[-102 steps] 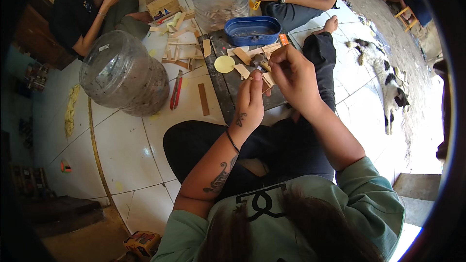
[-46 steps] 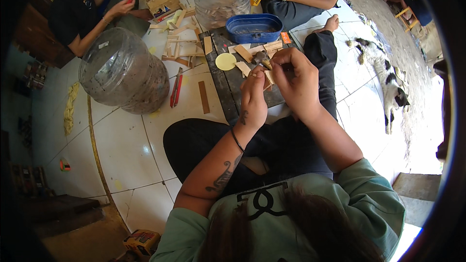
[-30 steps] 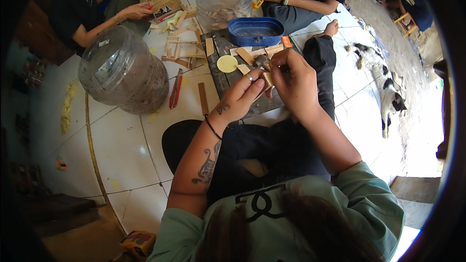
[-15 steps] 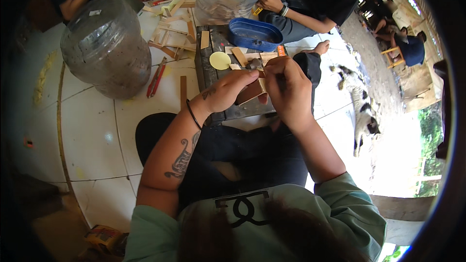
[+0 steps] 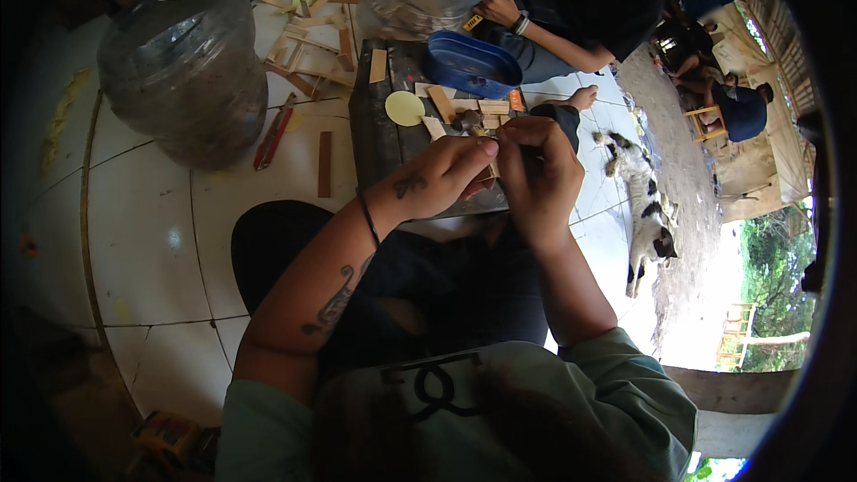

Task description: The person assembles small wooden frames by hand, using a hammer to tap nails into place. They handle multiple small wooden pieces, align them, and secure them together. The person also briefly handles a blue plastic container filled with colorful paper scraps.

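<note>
Together, my left hand (image 5: 444, 180) and right hand (image 5: 534, 174) pinched a small pale wooden piece (image 5: 490, 170) above the near edge of the dark grey worktop (image 5: 379, 138), fingers clamped on it. It seemed light, stiff and splintery, best gripped by its flat faces.

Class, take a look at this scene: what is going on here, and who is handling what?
A person sits on a white tiled floor with both hands raised over a dark board. The left hand and right hand meet around a small wooden piece, mostly hidden by the fingers. On the board lie short wooden strips, a pale yellow disc and a blue tray. A big clear plastic jug stands to the left. Another person's hand works opposite.
</note>
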Available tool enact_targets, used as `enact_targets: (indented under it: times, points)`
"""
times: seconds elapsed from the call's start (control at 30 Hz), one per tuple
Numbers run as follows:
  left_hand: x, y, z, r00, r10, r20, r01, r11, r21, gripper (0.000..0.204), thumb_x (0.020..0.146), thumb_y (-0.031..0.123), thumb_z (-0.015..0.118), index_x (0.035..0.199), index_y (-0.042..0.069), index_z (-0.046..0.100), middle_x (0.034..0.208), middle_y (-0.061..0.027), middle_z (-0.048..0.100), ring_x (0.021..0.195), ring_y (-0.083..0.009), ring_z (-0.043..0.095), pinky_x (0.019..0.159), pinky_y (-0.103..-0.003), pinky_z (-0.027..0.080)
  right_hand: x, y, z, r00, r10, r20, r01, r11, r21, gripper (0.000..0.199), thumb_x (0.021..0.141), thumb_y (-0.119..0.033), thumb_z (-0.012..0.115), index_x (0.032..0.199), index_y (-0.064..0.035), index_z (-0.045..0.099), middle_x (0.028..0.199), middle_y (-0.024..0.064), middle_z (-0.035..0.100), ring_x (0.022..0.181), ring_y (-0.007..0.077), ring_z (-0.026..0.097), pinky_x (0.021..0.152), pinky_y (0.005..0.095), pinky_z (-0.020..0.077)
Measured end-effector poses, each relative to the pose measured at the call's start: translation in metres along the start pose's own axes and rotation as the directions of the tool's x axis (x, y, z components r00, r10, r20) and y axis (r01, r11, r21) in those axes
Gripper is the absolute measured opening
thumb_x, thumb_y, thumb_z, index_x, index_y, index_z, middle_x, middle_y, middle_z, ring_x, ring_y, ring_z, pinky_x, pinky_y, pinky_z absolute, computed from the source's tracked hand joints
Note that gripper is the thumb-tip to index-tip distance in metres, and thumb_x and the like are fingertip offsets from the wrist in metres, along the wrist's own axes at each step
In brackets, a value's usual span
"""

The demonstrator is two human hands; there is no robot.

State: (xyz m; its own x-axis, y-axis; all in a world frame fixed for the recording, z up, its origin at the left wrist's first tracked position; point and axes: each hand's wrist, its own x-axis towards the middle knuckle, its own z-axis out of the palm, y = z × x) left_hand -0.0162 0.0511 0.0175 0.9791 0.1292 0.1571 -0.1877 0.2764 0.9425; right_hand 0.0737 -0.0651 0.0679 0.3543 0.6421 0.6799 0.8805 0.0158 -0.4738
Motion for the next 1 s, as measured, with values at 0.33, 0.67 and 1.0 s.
enact_targets:
  times: [0.33,0.67,1.0]
  points:
    - [0.000,-0.002,0.000,1.000,0.013,0.002,-0.013,1.000,-0.009,0.043,0.100,0.038,0.038,0.089,0.001,0.057,0.074,0.0001,0.054,0.070,-0.0053,0.053,0.063,-0.020,0.047,0.002,-0.010,-0.033,0.965,0.209,0.161,-0.254,0.898,0.359,0.010,0.077,0.006,0.064,0.084,0.0007,0.060,0.083,0.0045,0.064,0.073,0.0079,0.057,0.067,0.0201,0.0420]
    - [-0.001,-0.004,0.003,0.999,0.011,-0.034,-0.010,0.999,0.030,0.043,0.099,0.037,0.037,0.092,0.000,0.058,0.072,-0.0015,0.055,0.065,-0.0065,0.052,0.061,-0.021,0.045,0.006,-0.007,-0.035,0.958,0.128,0.257,-0.188,0.956,0.225,0.010,0.072,0.008,0.069,0.077,0.0012,0.064,0.079,0.0085,0.065,0.076,0.0149,0.062,0.070,0.0253,0.0466]
    - [0.000,-0.005,0.000,1.000,0.024,0.011,-0.024,1.000,-0.003,0.038,0.099,0.032,0.039,0.099,0.000,0.059,0.084,-0.0027,0.059,0.075,-0.0061,0.055,0.066,-0.021,0.048,0.015,-0.013,-0.035,0.965,-0.065,0.256,0.041,0.994,0.098,0.012,0.068,0.008,0.070,0.075,-0.0011,0.066,0.078,0.0073,0.066,0.073,0.0166,0.063,0.067,0.0261,0.0477]
